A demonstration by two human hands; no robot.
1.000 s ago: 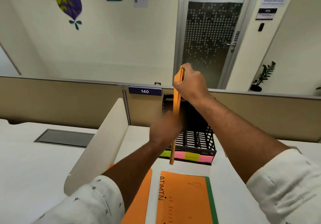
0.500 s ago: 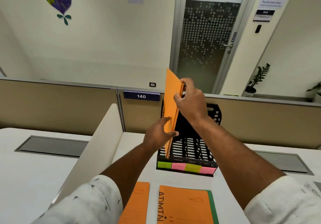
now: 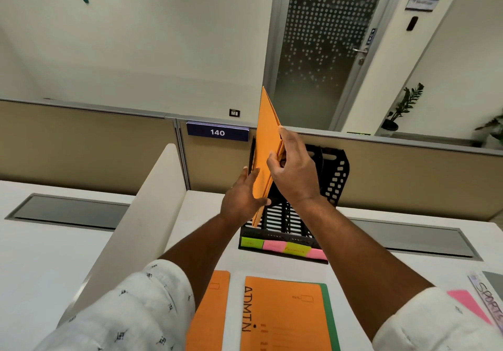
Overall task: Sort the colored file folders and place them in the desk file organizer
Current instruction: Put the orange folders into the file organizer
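An orange folder [image 3: 265, 138] stands on edge, tilted, with its lower end inside the leftmost slot of a black mesh file organizer [image 3: 336, 176]. My right hand [image 3: 295, 171] grips the folder's upper right edge. My left hand [image 3: 242, 196] presses flat against its lower left side, thumb under the edge. The organizer's front carries green and pink sticky labels [image 3: 283, 248]. On the desk near me lie an orange folder marked ADMTN [image 3: 283, 315] on top of a green folder [image 3: 330, 320], and another orange folder [image 3: 212, 312] to its left.
A white curved divider [image 3: 144, 209] rises at the left of the organizer. A beige partition with a "140" plate [image 3: 217, 132] stands behind it. A pink folder [image 3: 465, 304] and a strip reading SPORTS [image 3: 487, 299] lie at the right edge.
The orange folder has dropped from in front of the organizer into its left slot and tilted. My left hand moved up to its side. The camera tipped downward.
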